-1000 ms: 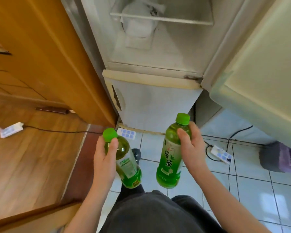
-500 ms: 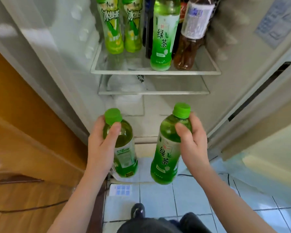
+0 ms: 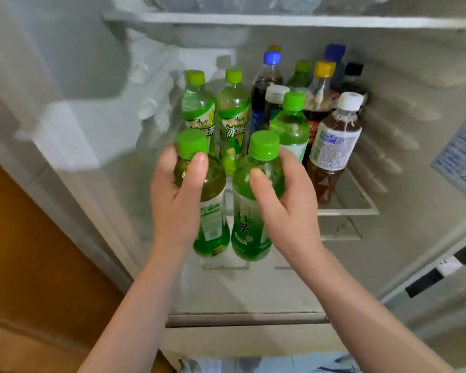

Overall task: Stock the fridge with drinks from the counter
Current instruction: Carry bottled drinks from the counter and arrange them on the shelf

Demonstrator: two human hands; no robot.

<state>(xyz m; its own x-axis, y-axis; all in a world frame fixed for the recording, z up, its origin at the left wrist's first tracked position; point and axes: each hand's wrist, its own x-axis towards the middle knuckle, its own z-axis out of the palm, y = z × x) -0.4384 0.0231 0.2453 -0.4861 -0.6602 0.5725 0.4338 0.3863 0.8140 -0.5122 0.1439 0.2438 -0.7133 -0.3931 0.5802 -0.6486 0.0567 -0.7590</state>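
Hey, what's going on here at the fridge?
A person faces the open fridge with a green-capped green tea bottle in each hand. The left hand grips the darker bottle, the right hand the brighter bottle, both upright and side by side. They are held in front of the glass shelf, where other drinks already stand. Neither is released yet.

The tea bottle (image 3: 250,230) in the right hand (image 3: 285,205) shows 茶. A shelf bottle (image 3: 233,125) shows what looks like 冰. The blue sticker (image 3: 460,157) is too blurry to read.
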